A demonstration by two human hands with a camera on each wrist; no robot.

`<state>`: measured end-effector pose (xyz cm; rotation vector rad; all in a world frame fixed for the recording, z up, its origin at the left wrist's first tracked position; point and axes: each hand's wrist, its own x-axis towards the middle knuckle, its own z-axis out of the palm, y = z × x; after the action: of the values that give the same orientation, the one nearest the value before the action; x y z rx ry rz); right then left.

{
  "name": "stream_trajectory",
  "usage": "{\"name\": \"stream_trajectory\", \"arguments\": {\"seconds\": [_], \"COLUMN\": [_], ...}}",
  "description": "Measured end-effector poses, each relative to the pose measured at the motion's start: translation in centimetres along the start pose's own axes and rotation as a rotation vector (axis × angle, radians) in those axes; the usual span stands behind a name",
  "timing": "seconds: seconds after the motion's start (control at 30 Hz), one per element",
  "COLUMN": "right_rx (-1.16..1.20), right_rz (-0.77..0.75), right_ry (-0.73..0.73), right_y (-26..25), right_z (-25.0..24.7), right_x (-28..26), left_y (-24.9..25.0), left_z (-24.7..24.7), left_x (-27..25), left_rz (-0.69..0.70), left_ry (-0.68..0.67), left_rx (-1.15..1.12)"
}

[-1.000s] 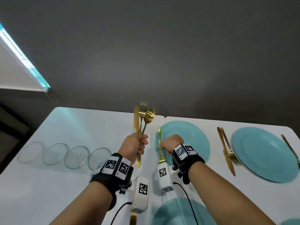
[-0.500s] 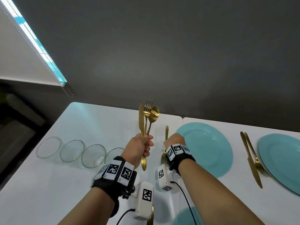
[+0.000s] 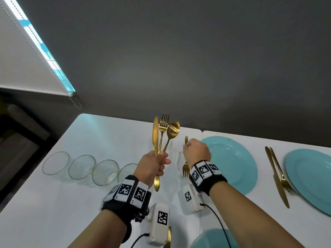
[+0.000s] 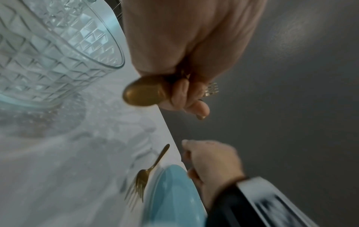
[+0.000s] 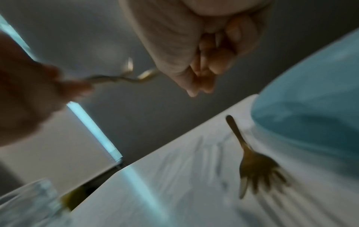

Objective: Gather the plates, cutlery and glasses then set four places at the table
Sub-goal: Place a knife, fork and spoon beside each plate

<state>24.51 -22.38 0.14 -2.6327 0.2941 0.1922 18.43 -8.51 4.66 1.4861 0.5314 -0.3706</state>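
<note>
White table (image 3: 100, 140) stands against a dark grey wall, a window blind (image 3: 19, 56) hanging beyond its far corner. On it the gold fork (image 3: 186, 169) lies just beside the blue plate (image 3: 232, 161) (tines toward the person). Right hand (image 3: 196, 151) hovers above that fork, fingers curled, empty. Left hand (image 3: 152, 165) clamps an upright knife, fork and spoon (image 3: 162, 135); four glasses (image 3: 80, 169) line up beyond it, well away from the plate.

Left hand (image 3: 154, 165) fisted; right hand (image 3: 197, 151) curled, empty.
</note>
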Motion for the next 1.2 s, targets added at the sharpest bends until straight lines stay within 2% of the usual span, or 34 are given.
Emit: {"name": "stream_trajectory", "arguments": {"seconds": [0.03,0.13,0.2,0.33,0.47,0.53,0.6,0.63,0.77,0.87,1.0,1.1,1.2], "right_rx": [0.015,-0.007,-0.122,-0.244,-0.352,-0.486,-0.543,-0.538,-0.409,-0.371,-0.26,-0.121,-0.131], "right_rz": [-0.125,-0.654,-0.832,-0.91,-0.894,-0.784,-0.606,-0.504,-0.055,0.201,0.413,0.525,0.569], "right_ry": [0.056,0.209,0.29,0.293,0.203,-0.002,-0.212,-0.252,-0.229,-0.301,-0.386,-0.338,-0.309], "right_y": [0.1,1.1,2.3,4.6,6.6,7.4,9.5,10.6,16.9,20.6,23.1,23.1,22.9], "right_z": [-0.5,-2.0,-2.9,-5.9,-8.3,-9.9,-11.3,-12.0,-14.1,-13.6,-10.9,-9.8,-9.5], "right_x": [-0.8,-3.2,-3.3,-3.1,-3.5,-3.6,-3.1,-2.9,-1.0,0.5,2.5,3.4,4.2], "left_y": [0.1,0.1,0.1,-0.1,-0.5,-0.6,-0.8,-0.8,-1.2,-1.3,-2.1,-2.4,-2.3], "left_z": [0.1,0.9,1.9,4.2,6.7,8.1,9.1,9.5,10.1,10.8,11.4,11.5,11.5], "left_x": [0.0,-0.4,-0.7,-1.6,-2.2,-2.5,-2.5,-2.4,-2.0,-2.2,-2.0,-1.9,-2.0], "left_rz": [-0.003,-0.012,-0.009,-0.026,-0.054,-0.057,-0.046,-0.038,-0.029,-0.075,-0.069,-0.076,-0.122], "left_ry": [0.001,-0.048,-0.103,-0.185,-0.277,-0.263,-0.192,-0.15,-0.107,-0.131,-0.134,-0.155,-0.163], "left_rx": [0.009,0.065,0.107,0.135,0.14,0.141,0.109,0.095,0.108,0.09,0.106,0.114,0.091]}}
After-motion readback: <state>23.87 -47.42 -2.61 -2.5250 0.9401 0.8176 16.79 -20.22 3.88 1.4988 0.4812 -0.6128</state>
